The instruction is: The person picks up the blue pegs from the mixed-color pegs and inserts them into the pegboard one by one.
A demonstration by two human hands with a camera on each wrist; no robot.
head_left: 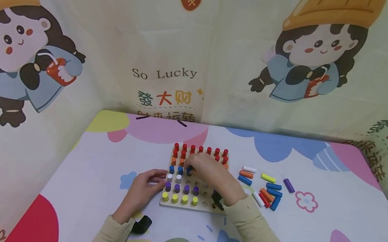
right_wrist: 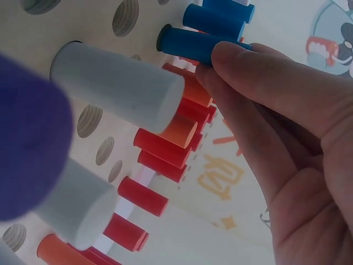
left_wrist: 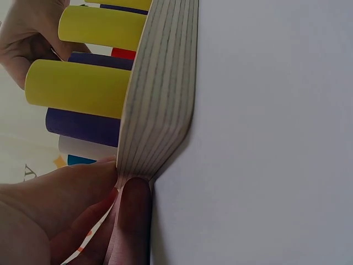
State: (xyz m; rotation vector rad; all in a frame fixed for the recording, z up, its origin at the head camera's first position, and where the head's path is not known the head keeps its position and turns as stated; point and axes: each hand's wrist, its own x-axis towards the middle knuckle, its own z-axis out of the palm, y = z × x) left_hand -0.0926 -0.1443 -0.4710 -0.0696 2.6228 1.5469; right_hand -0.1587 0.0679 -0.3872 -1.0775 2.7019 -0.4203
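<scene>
A wooden pegboard (head_left: pixel 180 206) lies on the table, with rows of red, orange, blue, white, purple and yellow pegs standing in it. My right hand (head_left: pixel 212 172) reaches over its middle. Between thumb and fingertips it pinches a blue peg (right_wrist: pixel 193 45), whose lower end is at a hole in the blue row, beside other blue pegs (right_wrist: pixel 220 19). At the board's left edge is my left hand (head_left: pixel 145 189); its thumb and fingers grip the board's layered edge (left_wrist: pixel 160 105) near a corner, close to a yellow peg (left_wrist: pixel 80 88). Part of the board is hidden under the right hand and forearm.
Loose pegs (head_left: pixel 274 186) in blue, orange, red, white, yellow and purple lie scattered on the table right of the board. The tabletop (head_left: pixel 91 189) has a printed cartoon cover. Patterned cloth walls (head_left: pixel 227 101) stand behind and at both sides.
</scene>
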